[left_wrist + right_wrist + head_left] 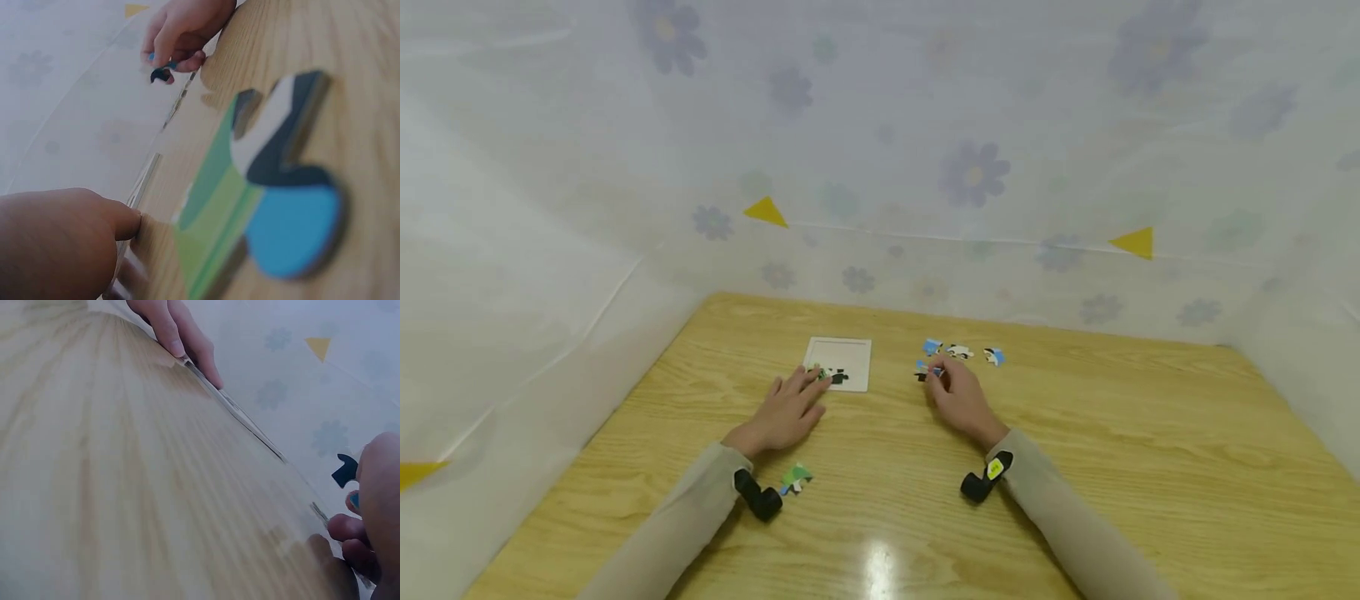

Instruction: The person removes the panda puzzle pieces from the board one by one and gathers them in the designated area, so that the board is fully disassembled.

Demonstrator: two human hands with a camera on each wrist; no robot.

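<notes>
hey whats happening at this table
A person is working on a small jigsaw at a wooden table. The left hand rests flat at the corner of the white puzzle tray, where a few pieces are already in. The right hand pinches a blue and black piece in its fingers. More loose pieces lie just beyond it, and one green piece sits near the left wrist.

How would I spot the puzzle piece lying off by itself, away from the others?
Start at the wooden table and find the person's left hand, resting at the white puzzle tray. Follow that arm back to the black wrist strap. Beside it lies the lone piece, green and blue, far from the cluster near the right hand.
</notes>
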